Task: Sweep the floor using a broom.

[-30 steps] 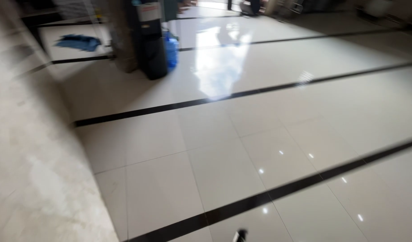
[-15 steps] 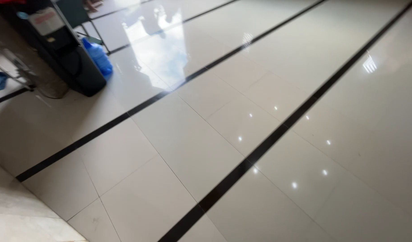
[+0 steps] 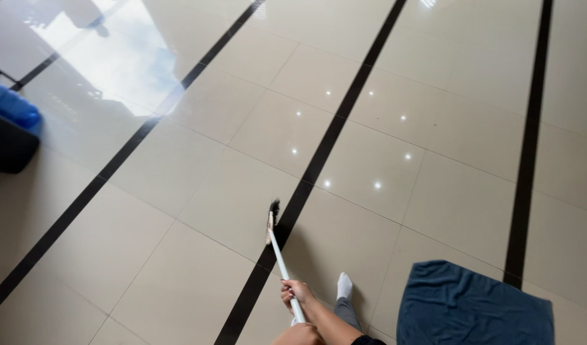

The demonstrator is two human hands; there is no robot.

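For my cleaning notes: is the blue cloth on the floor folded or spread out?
Spread out: the blue cloth lies flat and wide on the floor, slightly wrinkled.

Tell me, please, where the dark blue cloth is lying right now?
In the head view, the dark blue cloth lies on the tiled floor at lower right, beside the socked foot.

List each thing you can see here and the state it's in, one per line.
Broom: head down on the tiled floor, handle slanted up to the hands.
Hand on the handle: closed around it.
Lower hand: mostly cut off.
Dark blue cloth: spread flat on the floor.
Socked foot: standing on the floor.
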